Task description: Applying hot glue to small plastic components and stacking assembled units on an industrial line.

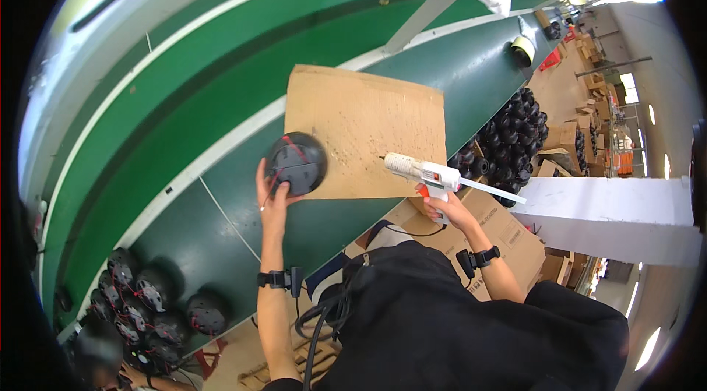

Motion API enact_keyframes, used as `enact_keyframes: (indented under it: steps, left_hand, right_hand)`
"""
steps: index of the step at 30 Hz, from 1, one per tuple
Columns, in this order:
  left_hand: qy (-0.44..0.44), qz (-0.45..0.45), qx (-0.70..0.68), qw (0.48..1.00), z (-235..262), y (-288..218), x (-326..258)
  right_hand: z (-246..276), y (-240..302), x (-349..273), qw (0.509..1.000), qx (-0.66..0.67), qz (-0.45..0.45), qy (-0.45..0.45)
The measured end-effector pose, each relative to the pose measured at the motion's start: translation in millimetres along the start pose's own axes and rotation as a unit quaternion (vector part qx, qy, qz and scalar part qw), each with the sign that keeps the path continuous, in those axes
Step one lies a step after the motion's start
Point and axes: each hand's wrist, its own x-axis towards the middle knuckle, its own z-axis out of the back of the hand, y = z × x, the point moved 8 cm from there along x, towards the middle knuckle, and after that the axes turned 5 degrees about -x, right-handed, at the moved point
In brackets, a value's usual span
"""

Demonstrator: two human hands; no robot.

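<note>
My left hand (pixel 275 196) is closed on the near rim of a round black plastic shell (pixel 300 163), with the thumb over its edge. Red wire runs across the shell, which is at the left edge of a flat cardboard sheet (pixel 368 115). In my right hand (pixel 448 210) is a white hot glue gun (pixel 423 170), gripped by its handle with a finger at the orange trigger. Its nozzle points left over the sheet, apart from the shell. A pale glue stick (pixel 492 190) sticks out of the gun's back, and a dark cord hangs from the handle.
Several black shells with red wires (pixel 151 295) stand on the green bench at the lower left, near another person's arm (pixel 136 376). A large heap of black parts (pixel 512 133) lies to the right. Beyond the bench runs a green conveyor belt (pixel 213 60). A white beam (pixel 611 196) juts in at right.
</note>
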Motion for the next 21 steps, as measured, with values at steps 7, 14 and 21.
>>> enact_keyframes:
  steps: [7,14,21]
  left_hand:
    - [-0.041,-0.056,0.106,0.992,-61.4,56.5,-9.7]
    - [-0.117,0.035,0.205,0.971,-72.2,72.5,-57.3]
    - [-0.048,-0.123,0.459,0.879,-70.8,54.3,-87.2]
  right_hand:
    - [37.1,-50.8,43.6,0.998,0.019,-0.038,0.034]
    - [40.2,-89.4,37.2,0.994,0.051,-0.064,0.075]
    - [45.7,-84.1,24.1,0.995,-0.001,0.014,0.097]
